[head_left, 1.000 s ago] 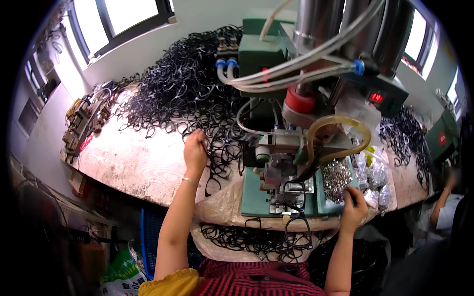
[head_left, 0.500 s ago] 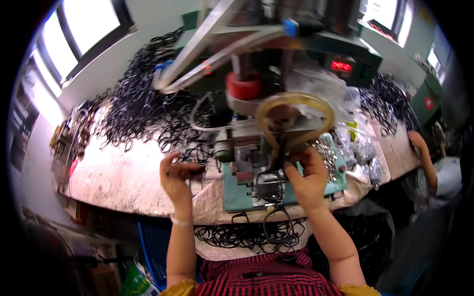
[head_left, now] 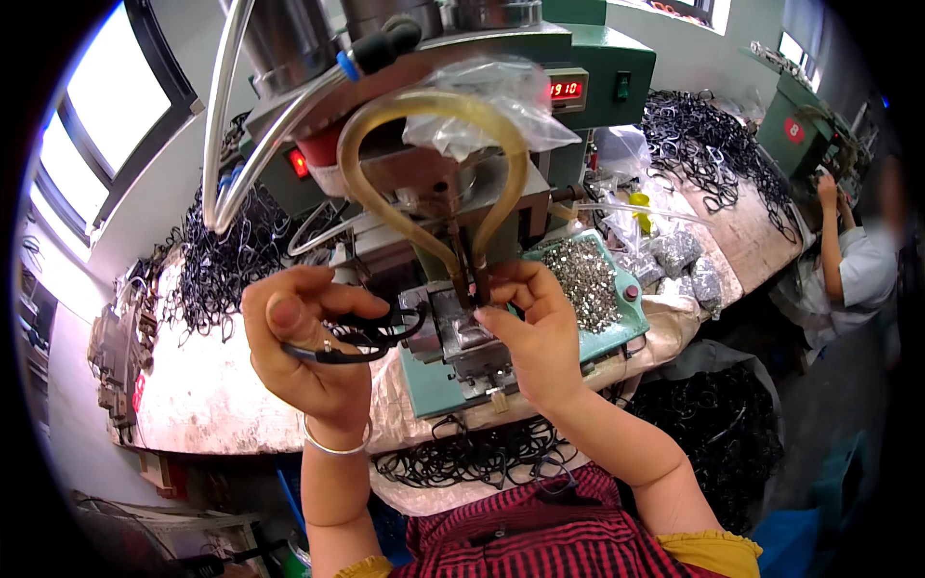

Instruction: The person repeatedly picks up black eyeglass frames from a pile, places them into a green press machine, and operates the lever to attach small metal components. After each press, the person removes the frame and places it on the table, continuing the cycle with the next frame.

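My left hand (head_left: 306, 352) holds a black scissor-shaped part (head_left: 358, 337) by its loops, its tip pointing at the metal fixture (head_left: 464, 339) of the green press machine (head_left: 501, 106). My right hand (head_left: 533, 332) rests its fingers on that fixture, just below the machine's needle and the yellowish hose loop (head_left: 432, 164). The fingers pinch something small I cannot make out. A silver bangle circles my left wrist.
Heaps of black parts (head_left: 226, 265) cover the bench at left and far right (head_left: 703, 144). Small silver rivets (head_left: 586, 281) fill the green tray. More black parts (head_left: 472, 453) lie in my lap. Another person (head_left: 853, 265) sits at a second machine on the right.
My left hand left the pile of black parts carrying one and brought it up to the fixture. My right hand moved from the rivet tray onto the fixture. The view closed in on the machine.
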{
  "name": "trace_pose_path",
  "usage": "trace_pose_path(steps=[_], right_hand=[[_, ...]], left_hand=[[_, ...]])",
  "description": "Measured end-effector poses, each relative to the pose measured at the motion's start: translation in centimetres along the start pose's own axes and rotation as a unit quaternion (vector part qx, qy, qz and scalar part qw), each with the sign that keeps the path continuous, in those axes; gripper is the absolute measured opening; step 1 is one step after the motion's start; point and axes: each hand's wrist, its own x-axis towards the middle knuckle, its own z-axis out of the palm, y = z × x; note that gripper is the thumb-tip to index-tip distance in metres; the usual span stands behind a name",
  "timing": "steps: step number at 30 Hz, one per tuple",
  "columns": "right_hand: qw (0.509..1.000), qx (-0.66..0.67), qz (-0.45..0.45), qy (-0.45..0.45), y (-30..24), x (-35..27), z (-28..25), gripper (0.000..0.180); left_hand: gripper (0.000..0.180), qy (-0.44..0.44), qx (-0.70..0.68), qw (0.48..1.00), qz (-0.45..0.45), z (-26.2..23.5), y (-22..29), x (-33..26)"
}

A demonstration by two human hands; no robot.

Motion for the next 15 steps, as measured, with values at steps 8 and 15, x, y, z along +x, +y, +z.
trace_pose_path(steps=[8, 15], right_hand=[[0.991, 0.126, 0.033, 0.033, 1.6, -1.0, 0.8, 0.043], [0.982, -0.182, -0.046, -0.039, -2.3, -3.6, -0.7, 0.056]], left_hand=[[0.045, -0.013, 0.028, 0.999, 0.041, -0.4, -0.6, 0.2], [0.039, -0.104, -0.004, 0.994, 0.045, 0.0, 0.4, -1.5]])
